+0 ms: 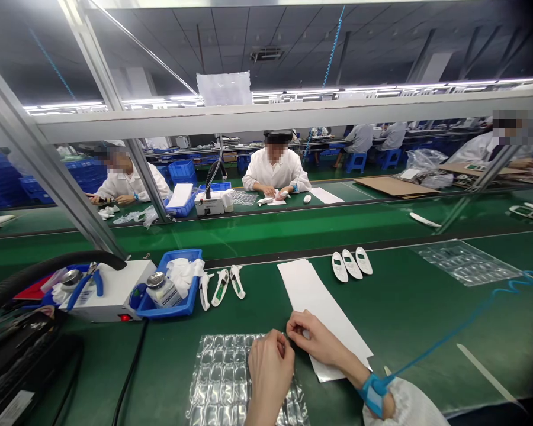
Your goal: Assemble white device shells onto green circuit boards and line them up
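My left hand (272, 368) is over the clear plastic sheet of pockets (220, 378), its fingertips pressed together. Close beside it, my right hand (313, 338) is curled in a pinch above the edge of the white paper strips (302, 284). Whatever lies between the fingers of either hand is too small or hidden to make out. A blue wrist strap (373, 395) with a coiled cord circles my right wrist. Beyond the hands lie three white oval shells (346, 266) and, further left, three white housings (221, 288), one showing a green circuit board.
A blue bin (190, 305) holds a metal-capped bottle and white gloves. Left of it, blue-handled pliers (86, 287) lie on a white power box (115, 302) with a black hose. A second clear sheet (471, 263) is at right. Co-workers sit across the green conveyor (266, 234).
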Demonstrator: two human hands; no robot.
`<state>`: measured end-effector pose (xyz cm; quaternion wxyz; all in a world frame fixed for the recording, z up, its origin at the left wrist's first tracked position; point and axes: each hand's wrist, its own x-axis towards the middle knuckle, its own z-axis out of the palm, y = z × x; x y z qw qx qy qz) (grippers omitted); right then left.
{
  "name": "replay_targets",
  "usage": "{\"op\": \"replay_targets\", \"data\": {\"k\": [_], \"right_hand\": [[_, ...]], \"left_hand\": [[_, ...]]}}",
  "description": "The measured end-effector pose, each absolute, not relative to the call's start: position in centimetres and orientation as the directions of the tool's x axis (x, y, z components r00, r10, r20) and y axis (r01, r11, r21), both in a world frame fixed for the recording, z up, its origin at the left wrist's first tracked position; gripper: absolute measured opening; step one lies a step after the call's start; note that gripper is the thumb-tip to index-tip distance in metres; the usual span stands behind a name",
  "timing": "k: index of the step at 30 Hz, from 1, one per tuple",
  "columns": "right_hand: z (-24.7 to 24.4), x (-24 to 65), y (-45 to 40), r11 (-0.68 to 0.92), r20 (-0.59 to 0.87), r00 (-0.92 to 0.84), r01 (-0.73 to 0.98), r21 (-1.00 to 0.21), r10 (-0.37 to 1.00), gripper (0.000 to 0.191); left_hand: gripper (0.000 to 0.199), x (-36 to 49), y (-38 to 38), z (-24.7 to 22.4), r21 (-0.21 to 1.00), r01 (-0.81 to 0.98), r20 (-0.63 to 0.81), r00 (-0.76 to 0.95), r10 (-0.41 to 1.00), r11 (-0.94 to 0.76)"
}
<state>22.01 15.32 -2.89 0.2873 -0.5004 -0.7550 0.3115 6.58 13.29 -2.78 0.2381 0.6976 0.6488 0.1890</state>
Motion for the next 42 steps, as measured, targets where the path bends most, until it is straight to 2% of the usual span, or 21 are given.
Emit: {"op": "replay_targets", "data": {"k": [12, 16, 23, 36, 42], "right_hand": [[-2.9, 22.1, 15.3, 0.326, 0.161, -0.327, 0.547, -0.771, 0.931, 0.014], [-2.4, 22.4, 15.2, 0.361, 0.199, -0.328, 0.565, -0.742, 0.924, 0.015], [-1.7, 22.3, 14.9, 0.354, 0.116, -0.366, 0.695, -0.626, 0.923, 0.014], [-2.2, 21.6, 15.2, 0.321, 0.077, -0.356, 0.702, -0.636, 0.931, 0.014], [-2.1, 20.8, 14.9, 0.311, 0.088, -0.336, 0.699, -0.644, 0.938, 0.018]], "left_hand": [[0.018, 6.5, 12.8, -1.9, 0.584, 0.807, -0.008, 0.112, 0.994, -0.087], [0.019, 6.6, 12.7, -2.1, 0.57, 0.817, 0.002, 0.107, 0.994, -0.089], [0.019, 6.6, 12.7, -2.3, 0.575, 0.812, 0.02, 0.107, 0.994, -0.099], [0.019, 6.5, 12.7, -2.5, 0.614, 0.783, 0.008, 0.124, 0.992, -0.103], [0.019, 6.0, 12.5, -2.2, 0.687, 0.721, -0.004, 0.13, 0.992, -0.091]]}}
